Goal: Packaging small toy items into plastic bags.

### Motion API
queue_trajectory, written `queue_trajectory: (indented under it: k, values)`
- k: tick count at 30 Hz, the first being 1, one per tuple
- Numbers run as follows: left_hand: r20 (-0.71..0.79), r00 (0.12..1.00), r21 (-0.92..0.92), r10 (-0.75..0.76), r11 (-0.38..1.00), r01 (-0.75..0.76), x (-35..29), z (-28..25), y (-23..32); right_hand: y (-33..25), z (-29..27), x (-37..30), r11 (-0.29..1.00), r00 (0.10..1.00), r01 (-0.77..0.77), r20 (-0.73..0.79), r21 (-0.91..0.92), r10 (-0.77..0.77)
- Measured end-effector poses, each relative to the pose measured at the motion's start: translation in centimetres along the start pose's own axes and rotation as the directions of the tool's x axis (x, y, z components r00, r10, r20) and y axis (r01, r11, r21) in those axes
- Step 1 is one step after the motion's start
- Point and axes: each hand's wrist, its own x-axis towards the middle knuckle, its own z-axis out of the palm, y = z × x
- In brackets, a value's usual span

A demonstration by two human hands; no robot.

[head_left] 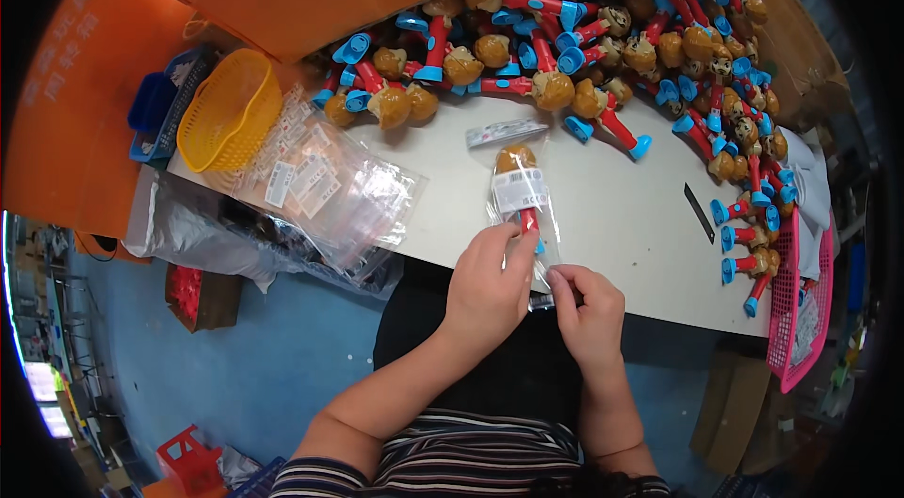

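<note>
In front of me on the white table lies a clear plastic bag (549,225) with a toy (515,159) inside. The toy has a round brown head and a red handle; a white printed label covers part of it. My left hand (482,286) is closed around the lower part of the bagged toy. Thumb and fingers of my right hand (591,305) pinch the bag's near end, at the table's front edge. Just beyond the bag's far end rests a flat clear packet (506,133) with printing on it.
A large heap of similar toys (556,88) with blue ends fills the table's far side and right. On the left are stacked clear bags (353,197), label sheets (303,180) and a yellow basket (231,117). A pink basket (783,329) stands right, near a black strip (699,213).
</note>
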Motion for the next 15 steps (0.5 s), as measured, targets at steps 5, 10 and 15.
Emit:
queue_trajectory:
  k: [5, 10, 15]
  values:
    - [-0.030, 0.999, 0.043, -0.015, 0.999, 0.016, 0.2, 0.2, -0.8, 0.0, -0.3, 0.2, 1.000, 0.999, 0.015, 0.028, -0.018, -0.015]
    - [-0.049, 0.998, 0.039, -0.028, 0.999, 0.030, 0.6, 0.7, -1.8, -0.3, -0.7, 0.5, 0.993, 0.986, -0.095, 0.146, 0.070, 0.084]
    - [-0.023, 0.986, -0.085, 0.164, 0.983, -0.165, -0.2, -0.8, -0.4, -0.6, -1.4, 1.1, 0.904, 0.934, -0.327, 0.240, 0.275, 0.264]
